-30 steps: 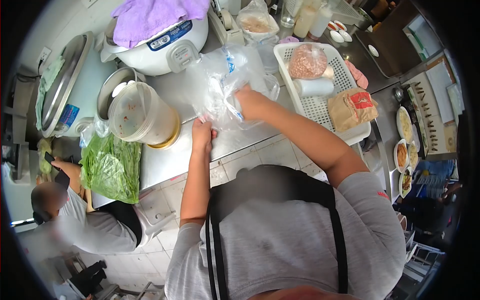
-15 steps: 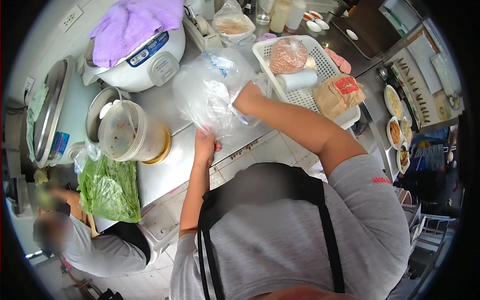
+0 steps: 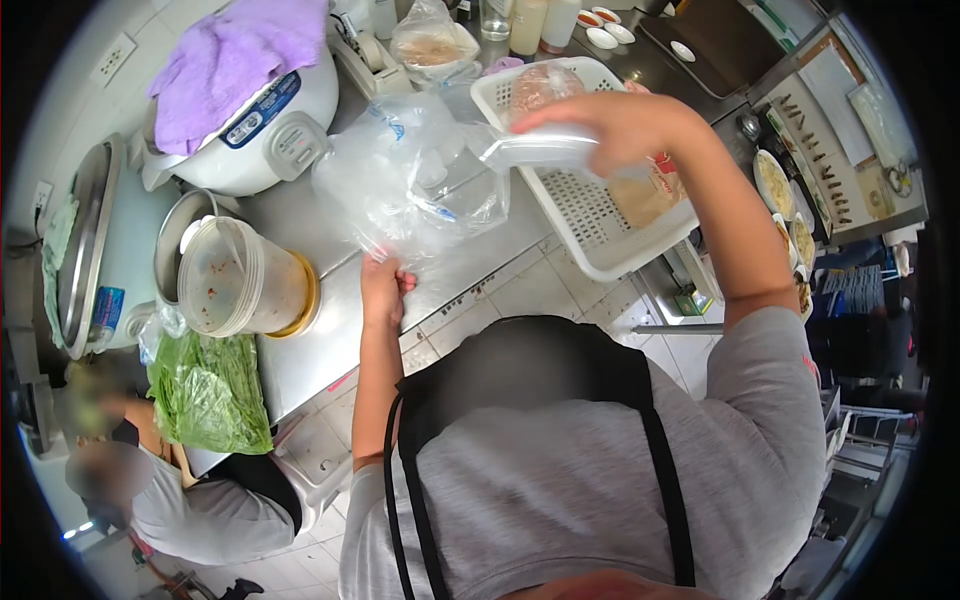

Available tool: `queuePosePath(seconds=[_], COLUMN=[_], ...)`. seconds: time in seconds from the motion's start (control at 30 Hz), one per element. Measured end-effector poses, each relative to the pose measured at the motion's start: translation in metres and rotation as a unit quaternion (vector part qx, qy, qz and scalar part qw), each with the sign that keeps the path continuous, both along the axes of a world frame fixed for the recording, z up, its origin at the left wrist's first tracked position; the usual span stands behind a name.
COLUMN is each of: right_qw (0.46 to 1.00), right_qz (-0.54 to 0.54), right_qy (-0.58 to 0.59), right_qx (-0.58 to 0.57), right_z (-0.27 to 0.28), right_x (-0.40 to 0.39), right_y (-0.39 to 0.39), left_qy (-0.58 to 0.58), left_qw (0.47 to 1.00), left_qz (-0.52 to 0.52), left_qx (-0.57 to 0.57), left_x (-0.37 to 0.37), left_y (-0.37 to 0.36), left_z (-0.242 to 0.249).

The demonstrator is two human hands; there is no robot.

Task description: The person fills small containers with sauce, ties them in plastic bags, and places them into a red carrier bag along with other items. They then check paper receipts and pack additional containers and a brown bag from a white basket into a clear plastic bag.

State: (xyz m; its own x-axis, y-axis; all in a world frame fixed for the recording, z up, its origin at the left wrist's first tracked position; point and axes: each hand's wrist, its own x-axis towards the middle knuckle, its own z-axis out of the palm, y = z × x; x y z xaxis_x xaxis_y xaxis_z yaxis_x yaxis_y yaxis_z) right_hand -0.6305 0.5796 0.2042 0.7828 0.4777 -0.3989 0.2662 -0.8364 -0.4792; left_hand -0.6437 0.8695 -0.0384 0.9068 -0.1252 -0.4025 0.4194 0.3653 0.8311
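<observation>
A large clear plastic bag [image 3: 400, 180] lies spread and puffed up over the steel counter. My left hand [image 3: 384, 288] is closed at the counter's front edge, pinching the bag's near edge. Over the white perforated basket [image 3: 585, 255], my right hand [image 3: 635, 130] is smeared by motion, with its thumb and fingers around a whitish, translucent plastic bundle [image 3: 545, 150]. The bundle's left end overlaps the clear bag. Beneath that arm, a brown paper bag [image 3: 640, 200] and a bag of pinkish-brown food [image 3: 545, 85] sit in the basket.
Left of the clear bag stand a tall plastic tub [image 3: 225, 280], a rice cooker [image 3: 280, 150] under a purple towel [image 3: 235, 65], and bagged green leaves [image 3: 210, 390]. Another person [image 3: 200, 500] is at lower left. Bottles [image 3: 530, 25] line the back; plates of food [image 3: 775, 185] are at right.
My right hand has come out of the clear bag and swung right over the basket, with the whitish bundle at its fingers. My left hand keeps its pinch. The whole view has shifted slightly.
</observation>
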Motion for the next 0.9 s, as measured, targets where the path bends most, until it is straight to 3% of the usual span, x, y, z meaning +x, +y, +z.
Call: queuePosePath(seconds=[0.1,0.2,0.3,0.37,0.43,0.5,0.6,0.7,0.77,0.9], right_qw=[0.997,0.988,0.978,0.987,0.973,0.968,0.938,0.950,0.933,0.908], right_qz=[-0.051,-0.082,-0.064,-0.048,-0.004,-0.072,0.010,0.013,0.035,0.110], right_qy=[-0.061,-0.090,-0.196,-0.149,-0.226,-0.228,-0.212,-0.144,-0.260,-0.271], right_qx=[-0.016,-0.098,0.027,0.027,0.039,-0.078,-0.274,-0.277,-0.245,-0.301], right_z=[-0.016,-0.069,-0.099,-0.108,-0.160,-0.158,-0.185,-0.206,-0.212,-0.206], right_x=[-0.039,-0.044,-0.016,0.011,0.042,0.053,0.080,0.112,0.124,0.134], right_y=[-0.037,-0.059,-0.020,0.033,0.069,0.107,0.130,0.134,0.132,0.142], left_qy=[0.006,0.012,0.007,0.001,-0.005,-0.073,-0.139,-0.143,-0.136,-0.134], left_qw=[1.000,1.000,0.999,0.999,0.997,0.990,0.983,0.984,0.985,0.984], left_qz=[0.009,0.014,0.006,0.017,0.048,0.095,0.098,0.091,0.084,0.082], left_qx=[-0.003,0.016,0.035,0.049,0.064,0.074,0.067,0.058,0.068,0.084], left_x=[0.000,-0.001,0.000,0.001,-0.003,-0.014,-0.020,-0.019,-0.018,-0.018], left_y=[-0.001,-0.003,-0.003,-0.003,-0.008,-0.016,-0.017,-0.018,-0.018,-0.017], left_z=[-0.001,0.003,-0.001,-0.003,-0.004,-0.012,-0.020,-0.019,-0.013,-0.017])
